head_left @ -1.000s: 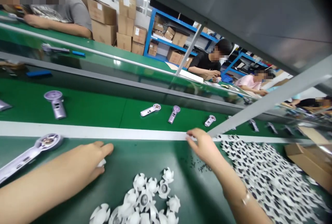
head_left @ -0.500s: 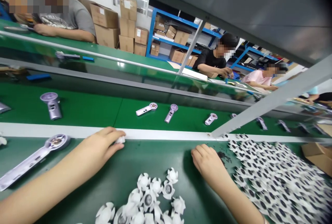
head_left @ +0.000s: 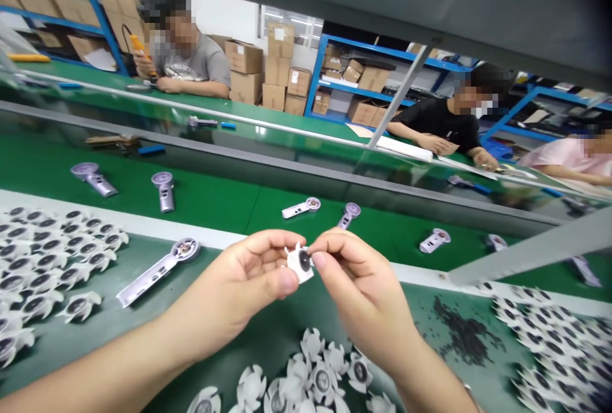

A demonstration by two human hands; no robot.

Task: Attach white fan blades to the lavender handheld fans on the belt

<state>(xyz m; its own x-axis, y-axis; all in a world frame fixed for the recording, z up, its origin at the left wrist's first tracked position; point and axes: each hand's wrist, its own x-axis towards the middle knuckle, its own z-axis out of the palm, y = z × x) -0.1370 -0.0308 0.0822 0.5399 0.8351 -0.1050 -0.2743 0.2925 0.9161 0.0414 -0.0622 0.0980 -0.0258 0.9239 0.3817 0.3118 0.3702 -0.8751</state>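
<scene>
My left hand [head_left: 239, 289] pinches a small white fan impeller [head_left: 292, 268] between thumb and fingers, its dark round centre facing right. The thumb and forefinger of my right hand [head_left: 366, 289] are pressed together at that dark centre. Whatever they hold, if anything, is too small to make out. Below the hands lies a loose heap of white fan impellers [head_left: 292, 389], some with plain hubs up. To the right, small black bits [head_left: 465, 333] are scattered on the green bench. Left of my left hand rests a lilac handheld-fan shell [head_left: 152, 278], its round end towards the back.
Impellers with dark centres lie in rows at the left [head_left: 45, 266] and right [head_left: 549, 349]. Behind a white rail [head_left: 215, 234], several fan housings [head_left: 165, 193] sit on a green belt [head_left: 229, 199]. A slanted post [head_left: 530, 250] stands at right. Co-workers sit across the line.
My left hand has brought an impeller from the rail to the middle, and my right hand has come from the black bits to meet it. The view has swung left.
</scene>
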